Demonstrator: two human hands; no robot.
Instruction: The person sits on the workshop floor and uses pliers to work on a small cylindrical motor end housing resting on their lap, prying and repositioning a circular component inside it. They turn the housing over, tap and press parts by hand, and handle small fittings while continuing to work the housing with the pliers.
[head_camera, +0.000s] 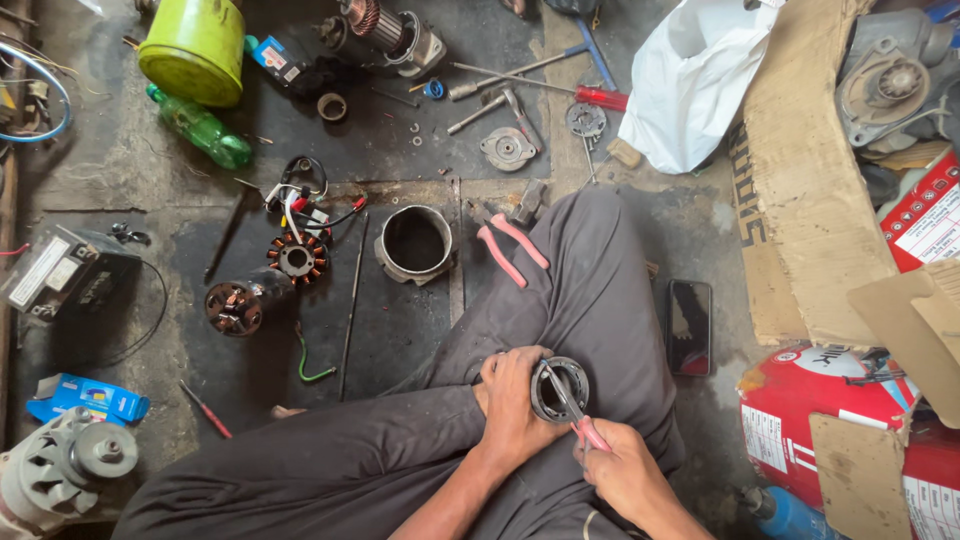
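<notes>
— Down at six o'clock on my screen, what sits on the lap?

— I see the left hand (512, 405) wrapped around a round metal housing (560, 388), fingers curled over its left rim and the open face turned up toward the camera. The housing rests on the dark trouser leg (590, 290), just above the wrist.

— And the other hand?

— From five o'clock the right hand (625, 470) comes in, closed tight on the red handles of a pair of pliers (578, 415), whose tips reach into the housing's opening (I cannot tell what the tips bite on, they are too small in my feed).

— What lies about them?

— At twelve o'clock from the housing, a second pair of pink-handled pliers (512, 250) lies at the knee, with a hollow metal cylinder casing (415, 243) just beside it at eleven. Farther toward ten o'clock sit a stator with copper windings (297, 258) and a dark rotor (237, 305), close together. At three o'clock a black phone (689, 325) lies flat on the concrete floor (400, 330), near the leg. At one o'clock is a white plastic bag (695, 80); a yellow-green bucket (195, 45) stands well apart at eleven, with a green bottle (200, 127) beside it.
</notes>
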